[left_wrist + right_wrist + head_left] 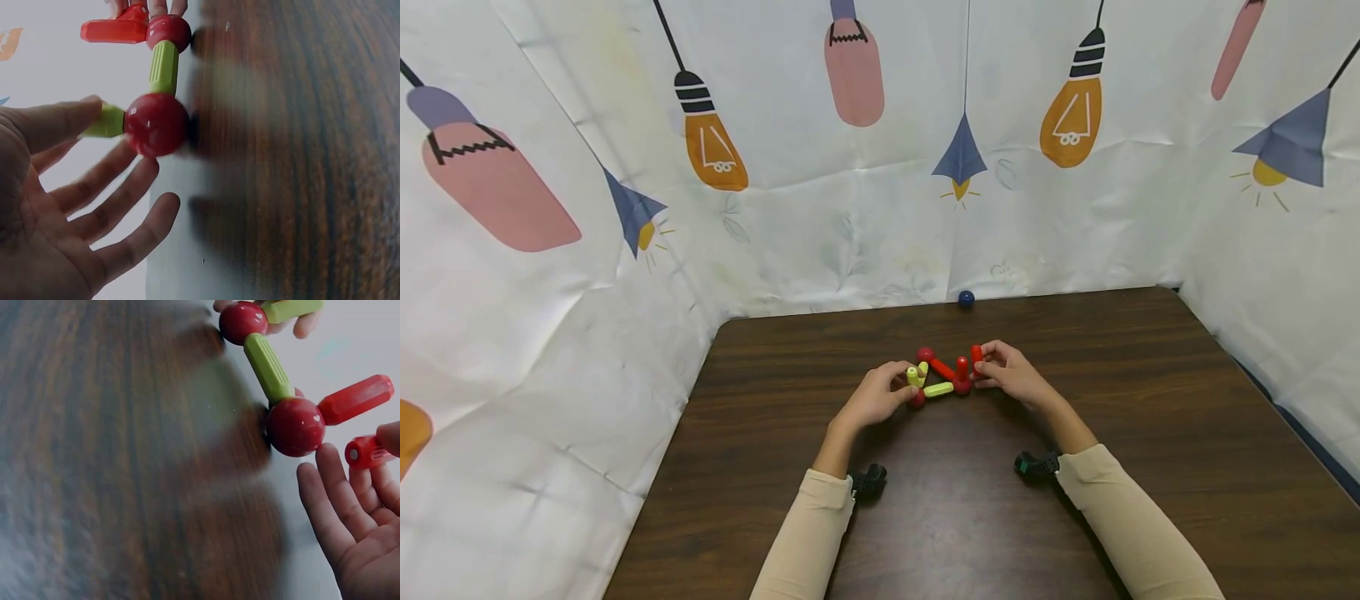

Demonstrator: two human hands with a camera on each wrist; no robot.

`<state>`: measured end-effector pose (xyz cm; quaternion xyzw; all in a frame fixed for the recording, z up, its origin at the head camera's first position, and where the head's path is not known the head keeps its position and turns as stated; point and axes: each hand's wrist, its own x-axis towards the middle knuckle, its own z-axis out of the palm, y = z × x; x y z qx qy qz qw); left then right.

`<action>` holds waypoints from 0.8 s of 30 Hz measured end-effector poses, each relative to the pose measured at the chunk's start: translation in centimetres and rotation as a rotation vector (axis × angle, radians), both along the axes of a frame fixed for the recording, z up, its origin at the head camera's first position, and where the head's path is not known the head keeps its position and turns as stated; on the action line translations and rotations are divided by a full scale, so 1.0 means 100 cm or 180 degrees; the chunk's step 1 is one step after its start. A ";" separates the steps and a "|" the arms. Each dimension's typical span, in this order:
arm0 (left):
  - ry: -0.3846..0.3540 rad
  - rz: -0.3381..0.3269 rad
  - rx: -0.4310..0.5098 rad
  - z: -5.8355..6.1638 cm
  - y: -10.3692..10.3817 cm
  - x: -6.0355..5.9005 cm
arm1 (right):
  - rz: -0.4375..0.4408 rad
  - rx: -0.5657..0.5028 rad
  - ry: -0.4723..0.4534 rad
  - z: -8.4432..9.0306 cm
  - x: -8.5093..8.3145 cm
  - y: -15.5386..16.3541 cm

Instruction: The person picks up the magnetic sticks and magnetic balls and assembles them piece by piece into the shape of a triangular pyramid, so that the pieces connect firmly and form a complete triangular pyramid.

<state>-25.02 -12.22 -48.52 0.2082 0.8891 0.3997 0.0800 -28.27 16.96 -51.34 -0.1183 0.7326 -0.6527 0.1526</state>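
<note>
A triangle frame of red balls and magnetic-looking rods lies on the table. Its near-left ball [917, 400] and right ball [962, 387] are joined by a yellow-green rod [938, 389]; a red rod [942, 369] runs to the back ball [926, 354]. My left hand [872, 396] pinches the upright yellow-green rod [107, 122] on the near-left ball, other fingers spread. An upright red rod [357, 400] stands on the right ball. Beside it my right hand [1011, 375] pinches a separate red rod [369, 452], its round end showing, fingertips by the ball.
A dark blue ball [966, 298] sits at the back edge of the brown wooden table [955, 517]. White printed curtains [880, 225] hang behind and along the sides. Dark wrist straps [868, 483] are on both forearms.
</note>
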 end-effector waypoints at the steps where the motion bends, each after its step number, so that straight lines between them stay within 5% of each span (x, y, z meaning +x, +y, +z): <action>1: 0.0017 0.0028 -0.0014 0.000 0.000 0.000 | 0.0014 0.0008 0.0000 0.000 0.001 -0.001; 11: 0.0072 0.0309 -0.0007 -0.002 0.000 -0.002 | 0.0430 0.0170 -0.0096 0.000 0.007 -0.007; 24: -0.0037 0.0070 -0.0079 -0.005 0.000 -0.002 | 0.0076 0.0468 0.0328 0.006 0.001 -0.012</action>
